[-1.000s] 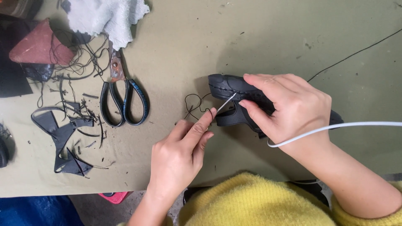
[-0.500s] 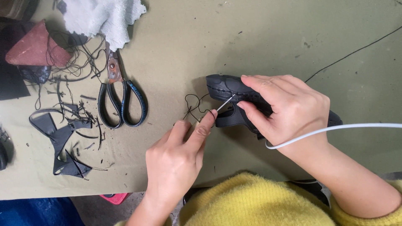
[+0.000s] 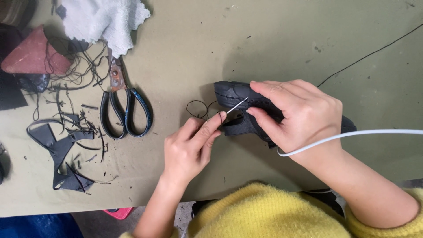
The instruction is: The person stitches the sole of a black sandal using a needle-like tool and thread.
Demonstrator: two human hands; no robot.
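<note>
- The black shoe (image 3: 240,112) lies on its side on the olive-green table (image 3: 198,53), near the middle, toe end pointing left.
- My right hand (image 3: 299,117) is curled over the shoe, fingers and thumb closed around its upper, pinning it to the table.
- My left hand (image 3: 189,147) sits just left of the shoe, thumb and forefinger pinched shut on a thin needle (image 3: 237,105) whose tip touches the shoe.
- Black thread (image 3: 198,108) loops loosely between my left fingers and the shoe.
- A white cable (image 3: 352,134) crosses my right wrist.
- Black-handled scissors (image 3: 123,105) lie well to the left.
- Beyond them sit dark leather offcuts (image 3: 61,150) and a white cloth (image 3: 103,20).
</note>
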